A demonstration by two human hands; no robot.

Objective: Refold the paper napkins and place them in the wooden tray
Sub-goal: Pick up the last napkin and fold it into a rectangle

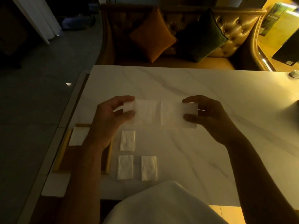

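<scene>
Left hand (111,117): thumb and fingers (127,98) are curled and pinch the left end of the strip (161,113), an opened napkin. Right hand (208,117): the fingers (191,99) sit above and the thumb below, pinching the right end of the strip.

The strip spans the gap between the two sets of fingertips, stretched long and flat (crease lines run across it), over the table (194,83). Whether it touches the tabletop cannot be told.

Three folded napkins lie on the table, nearer the person than the fingers:
- napkin A (127,140), just below the left thumb;
- napkin B (125,167), nearer still, in line with A;
- napkin C (148,168), beside B on its right, not touching it.

The tray (62,152) lies to the left of the left fingers, partly hidden under the left wrist and forearm. One folded napkin, napkin D (78,136), rests in the tray's far end, just left of the left wrist.
</scene>
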